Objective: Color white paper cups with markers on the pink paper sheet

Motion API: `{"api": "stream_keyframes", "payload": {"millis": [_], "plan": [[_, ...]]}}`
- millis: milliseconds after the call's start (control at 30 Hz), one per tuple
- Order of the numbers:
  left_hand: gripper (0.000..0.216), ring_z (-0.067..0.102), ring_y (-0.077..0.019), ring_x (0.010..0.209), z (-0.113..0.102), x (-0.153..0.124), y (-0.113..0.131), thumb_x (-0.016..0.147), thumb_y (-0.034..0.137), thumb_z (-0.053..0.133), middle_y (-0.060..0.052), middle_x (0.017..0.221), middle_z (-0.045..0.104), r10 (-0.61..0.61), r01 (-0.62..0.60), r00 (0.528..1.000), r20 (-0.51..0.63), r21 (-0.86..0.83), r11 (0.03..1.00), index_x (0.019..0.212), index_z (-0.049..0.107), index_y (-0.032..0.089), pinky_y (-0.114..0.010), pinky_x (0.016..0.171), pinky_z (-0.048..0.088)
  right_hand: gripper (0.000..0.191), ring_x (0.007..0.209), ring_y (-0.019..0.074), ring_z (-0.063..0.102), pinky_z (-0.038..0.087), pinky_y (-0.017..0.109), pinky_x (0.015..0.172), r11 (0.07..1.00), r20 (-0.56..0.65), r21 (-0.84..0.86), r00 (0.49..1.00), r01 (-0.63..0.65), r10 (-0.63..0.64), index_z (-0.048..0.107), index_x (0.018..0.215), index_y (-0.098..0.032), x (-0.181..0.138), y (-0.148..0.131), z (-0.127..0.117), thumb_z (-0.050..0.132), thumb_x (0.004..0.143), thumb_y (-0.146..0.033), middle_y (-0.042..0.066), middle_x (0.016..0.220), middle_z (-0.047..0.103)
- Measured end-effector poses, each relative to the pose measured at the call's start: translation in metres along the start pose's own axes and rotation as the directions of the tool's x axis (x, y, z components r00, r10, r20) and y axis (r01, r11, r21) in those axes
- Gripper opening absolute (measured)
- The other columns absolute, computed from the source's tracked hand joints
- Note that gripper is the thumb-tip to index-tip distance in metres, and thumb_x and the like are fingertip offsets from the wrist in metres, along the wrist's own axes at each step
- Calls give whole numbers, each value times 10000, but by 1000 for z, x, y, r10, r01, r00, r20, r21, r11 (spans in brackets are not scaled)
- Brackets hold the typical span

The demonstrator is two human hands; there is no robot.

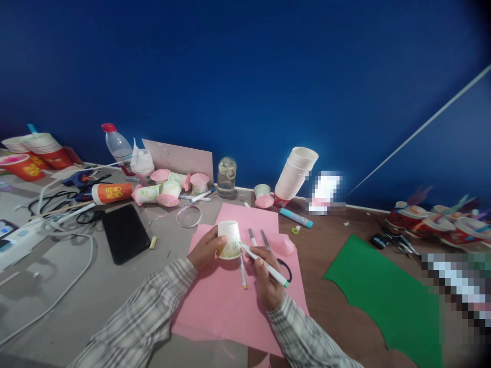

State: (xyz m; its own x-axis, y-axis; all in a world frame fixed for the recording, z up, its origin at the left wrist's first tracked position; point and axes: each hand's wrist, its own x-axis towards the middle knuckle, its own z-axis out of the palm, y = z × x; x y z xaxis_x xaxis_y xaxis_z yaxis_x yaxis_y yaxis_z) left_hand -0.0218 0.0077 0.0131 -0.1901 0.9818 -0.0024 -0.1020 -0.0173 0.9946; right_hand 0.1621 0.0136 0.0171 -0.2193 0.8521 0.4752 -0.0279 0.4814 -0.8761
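Note:
My left hand [207, 246] is closed around the side of a white paper cup [229, 234], which is turned upside down with its rim lowest. Green marks show on the cup's lower right side. In my right hand [266, 273] is a white marker with a green end [270, 265], its tip at or very near the cup's wall. Under both hands lies pink paper [226, 312]. An orange-ended marker [243, 275] rests on it below the cup. Scissors [284, 268], partly hidden by my right hand, and a grey-capped marker [251, 236] lie beside them.
Several decorated cups with pink paper [169, 193] lie at the back left, near a black phone [126, 234] and cables. A tall stack of paper cups [295, 174] leans by the blue wall, with a glue stick [296, 217] in front. Green paper [383, 296] lies right.

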Motion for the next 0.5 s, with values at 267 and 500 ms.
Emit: {"api": "stream_keyframes", "payload": {"millis": [267,500], "plan": [[407,535,-249,721,-3,2,-9,662,304,578,-65,741,604,-25,24,1000,-16,-58,998,1038,589,149,-361,629,424,381,572,169,602,505,279,440,995,-82,81,994,-66,73,555,1112,-219,-6,10,4,427,843,-456,42,798,647],[398,529,-236,675,-7,3,-14,686,324,566,-45,688,585,7,-7,1000,-13,-16,1000,1048,584,159,-359,626,435,301,517,152,579,501,279,467,988,-102,-102,989,-119,109,531,1121,-243,-3,21,7,430,849,-325,0,717,637]]}}
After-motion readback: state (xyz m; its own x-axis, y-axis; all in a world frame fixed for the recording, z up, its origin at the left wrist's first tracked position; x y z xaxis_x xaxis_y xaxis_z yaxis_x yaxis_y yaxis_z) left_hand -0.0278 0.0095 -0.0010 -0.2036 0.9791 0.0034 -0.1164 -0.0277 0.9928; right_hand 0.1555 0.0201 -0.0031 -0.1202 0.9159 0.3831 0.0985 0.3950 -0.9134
